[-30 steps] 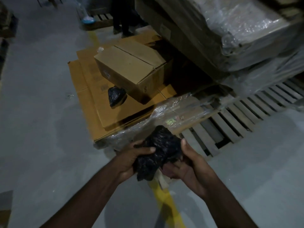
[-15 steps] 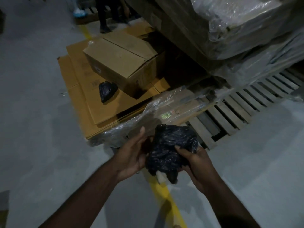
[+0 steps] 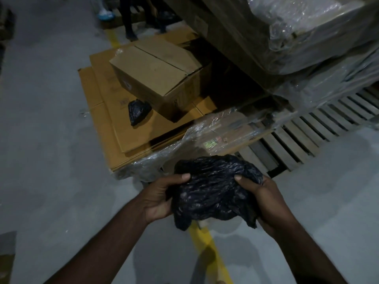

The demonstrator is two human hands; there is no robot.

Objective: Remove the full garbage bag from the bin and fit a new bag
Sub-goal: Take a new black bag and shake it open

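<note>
A crumpled black garbage bag [image 3: 213,189] is spread between both my hands in the lower middle of the head view. My left hand [image 3: 162,195] grips its left side with the thumb on top. Its right side is gripped by my right hand [image 3: 260,199], thumb pressed into the plastic. A second small black bag bundle [image 3: 137,111] lies on flattened cardboard further ahead. No bin is in view.
A closed cardboard box [image 3: 158,76] sits on flat cardboard sheets [image 3: 106,119]. Shrink-wrapped stacks [image 3: 297,37] stand on a wooden pallet [image 3: 303,140] at right. A yellow floor line [image 3: 205,240] runs underfoot. Someone's legs [image 3: 129,19] stand at the far top.
The bag has been pulled wider between my hands, from a tight wad to a broader bundle. My hands have moved apart, and the view has shifted slightly.
</note>
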